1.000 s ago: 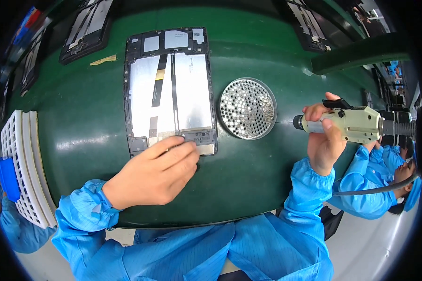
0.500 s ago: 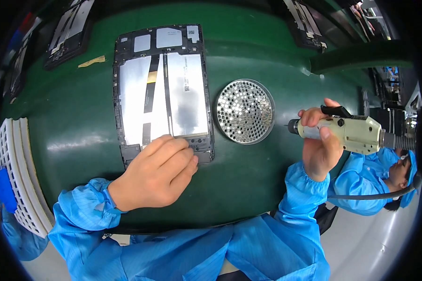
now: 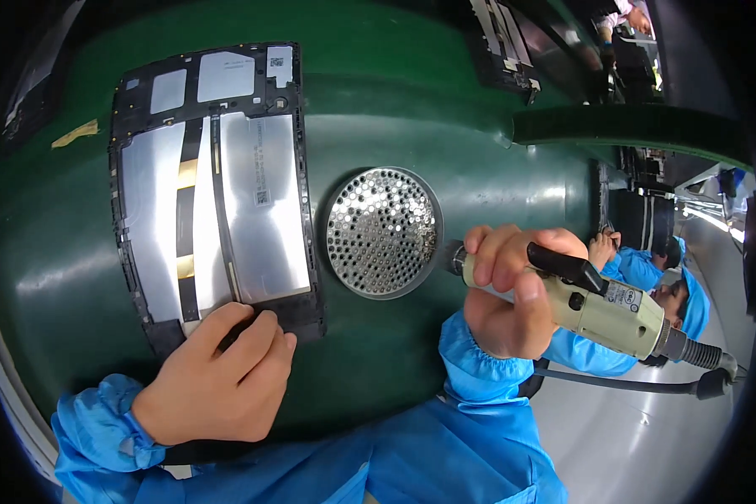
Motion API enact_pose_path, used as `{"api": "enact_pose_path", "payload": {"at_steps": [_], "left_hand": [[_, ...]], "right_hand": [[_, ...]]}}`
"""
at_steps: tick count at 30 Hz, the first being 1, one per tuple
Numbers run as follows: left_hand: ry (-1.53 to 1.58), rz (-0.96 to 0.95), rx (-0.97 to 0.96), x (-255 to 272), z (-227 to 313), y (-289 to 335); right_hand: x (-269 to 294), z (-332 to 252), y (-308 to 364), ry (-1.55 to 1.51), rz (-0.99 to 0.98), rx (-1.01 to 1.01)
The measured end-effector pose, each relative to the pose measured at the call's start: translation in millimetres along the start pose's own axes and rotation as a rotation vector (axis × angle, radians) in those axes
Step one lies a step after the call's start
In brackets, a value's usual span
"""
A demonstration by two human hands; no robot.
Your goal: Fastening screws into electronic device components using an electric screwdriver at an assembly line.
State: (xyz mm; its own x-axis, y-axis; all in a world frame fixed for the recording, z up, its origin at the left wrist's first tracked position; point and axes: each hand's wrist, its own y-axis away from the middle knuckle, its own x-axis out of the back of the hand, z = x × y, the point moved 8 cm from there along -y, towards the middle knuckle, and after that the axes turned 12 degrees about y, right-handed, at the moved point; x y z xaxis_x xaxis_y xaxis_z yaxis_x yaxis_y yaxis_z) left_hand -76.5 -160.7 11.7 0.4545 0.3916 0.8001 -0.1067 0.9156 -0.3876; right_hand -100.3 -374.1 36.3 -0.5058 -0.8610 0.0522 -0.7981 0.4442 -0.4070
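Note:
My left hand is closed at the lower edge of a tablet's open back assembly, its fingertips curled against the black frame. Whatever the fingertips may pinch is hidden. The assembly lies flat, with silver panels and dark flex strips bearing gold patches. My right hand is wrapped around a cream electric screwdriver with a black lever and a cable at its rear. The screwdriver's dark nose points left, close to the right rim of a round screw tray. Many small holes dot the tray's plate, some with shiny bits in them.
The green bench mat carries a yellowish tape scrap at left. Another tablet assembly lies at the back right, near a dark green curved bar. Co-workers in blue sit at right. A pale rack edge shows at far left.
The whole view has turned, so the tablet and tray appear farther left. The screwdriver has come nearer the tray and tilts more, nose up. My left hand stays at the tablet's lower edge.

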Motion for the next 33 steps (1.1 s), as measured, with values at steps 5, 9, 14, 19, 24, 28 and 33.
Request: {"api": "enact_pose_path", "payload": {"at_steps": [5, 9, 14, 19, 24, 28, 33], "left_hand": [[0.116, -0.020, 0.072, 4.6, -18.7, -2.2], [0.140, -0.069, 0.177, -3.1, -21.0, -0.4], [0.141, -0.101, 0.198, -6.7, -25.0, -5.4], [0.142, -0.129, 0.216, -18.8, -26.8, -8.0], [0.137, -0.127, 0.210, -17.0, -26.5, -8.1], [0.123, -0.119, 0.208, -19.0, -26.0, -10.0], [0.126, -0.115, 0.221, -21.6, -26.0, -12.1]], "right_hand": [[-10.2, 3.6, -9.3, -0.006, -0.019, -0.018], [-13.1, 6.3, -12.1, -0.009, -0.023, -0.042], [-15.9, 8.0, -18.1, 0.005, -0.035, -0.029], [-14.6, 19.8, -16.9, 0.006, -0.038, -0.032], [-17.9, 21.7, -18.0, 0.011, -0.033, -0.023], [-14.6, 23.8, -19.0, -0.001, -0.059, -0.004], [-14.4, 23.8, -19.0, 0.018, -0.057, -0.016]]}}
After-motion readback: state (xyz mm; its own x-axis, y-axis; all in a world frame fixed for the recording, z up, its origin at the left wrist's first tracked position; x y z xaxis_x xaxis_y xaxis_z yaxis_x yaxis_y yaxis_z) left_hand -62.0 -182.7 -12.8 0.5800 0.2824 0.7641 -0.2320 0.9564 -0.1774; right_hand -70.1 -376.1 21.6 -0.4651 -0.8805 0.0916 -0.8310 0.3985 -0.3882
